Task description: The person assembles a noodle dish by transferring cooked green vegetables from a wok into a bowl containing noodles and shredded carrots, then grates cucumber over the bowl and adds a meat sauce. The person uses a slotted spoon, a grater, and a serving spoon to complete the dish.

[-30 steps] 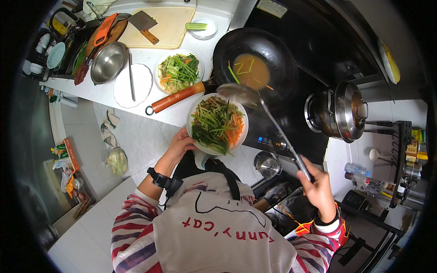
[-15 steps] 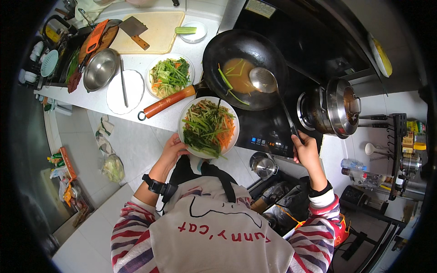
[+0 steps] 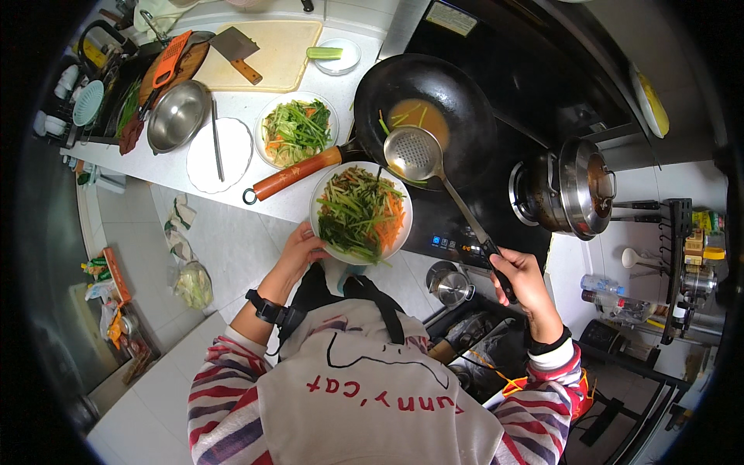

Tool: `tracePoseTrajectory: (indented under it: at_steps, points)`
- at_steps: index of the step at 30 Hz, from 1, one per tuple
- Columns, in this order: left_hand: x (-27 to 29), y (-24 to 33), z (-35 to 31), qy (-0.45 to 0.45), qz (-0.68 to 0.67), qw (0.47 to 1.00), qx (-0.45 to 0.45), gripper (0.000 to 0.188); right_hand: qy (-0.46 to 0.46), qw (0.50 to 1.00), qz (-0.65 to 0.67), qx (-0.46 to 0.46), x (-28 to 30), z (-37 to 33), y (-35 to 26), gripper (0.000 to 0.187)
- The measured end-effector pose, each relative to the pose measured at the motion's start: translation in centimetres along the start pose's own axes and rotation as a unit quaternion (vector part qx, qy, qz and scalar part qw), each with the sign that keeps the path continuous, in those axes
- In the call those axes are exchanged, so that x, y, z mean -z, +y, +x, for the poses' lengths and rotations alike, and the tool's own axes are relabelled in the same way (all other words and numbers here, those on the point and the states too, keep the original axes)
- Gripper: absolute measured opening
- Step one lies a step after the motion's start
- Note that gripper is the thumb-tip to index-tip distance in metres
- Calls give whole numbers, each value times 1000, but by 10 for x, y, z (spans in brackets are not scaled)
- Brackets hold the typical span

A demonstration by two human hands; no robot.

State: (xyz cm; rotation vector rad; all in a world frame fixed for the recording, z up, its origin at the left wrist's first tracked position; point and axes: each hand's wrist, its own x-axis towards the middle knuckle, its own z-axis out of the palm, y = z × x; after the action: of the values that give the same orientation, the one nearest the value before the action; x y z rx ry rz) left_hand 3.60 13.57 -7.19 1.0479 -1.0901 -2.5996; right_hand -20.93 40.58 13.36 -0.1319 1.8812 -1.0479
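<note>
My left hand grips the near left rim of a white plate heaped with cooked green strips and carrot shreds. That plate is held up in front of me, by the near edge of the wok. My right hand is closed round the black handle of a perforated skimmer. Its bowl is over the near left part of the black wok, close to the rim. Brown broth lies in the wok with a few green strips. The wok's wooden handle points left.
Left of the wok are a second vegetable plate, a white plate with chopsticks, a steel bowl, a cutting board with a cleaver, and a small bowl. A lidded pot stands on the right burner.
The skimmer has moved from the wok's middle toward its near left rim, and my right hand has come down nearer to me. Fewer green strips show in the broth. My left hand keeps the plate.
</note>
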Motion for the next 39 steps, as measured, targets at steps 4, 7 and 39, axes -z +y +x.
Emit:
tracePoseTrajectory:
  at_steps: [4,7,39]
  points:
    - [-2,4,1,0,-1,1000,5,34,3,1000,21,-13,0,-17,-7,18]
    - [-2,4,0,-2,-8,1000,4,34,2,1000,17,-12,-1,-43,-15,18]
    - [14,1,-9,22,8,1000,-7,39,28,988,142,56,-40,110,33,23]
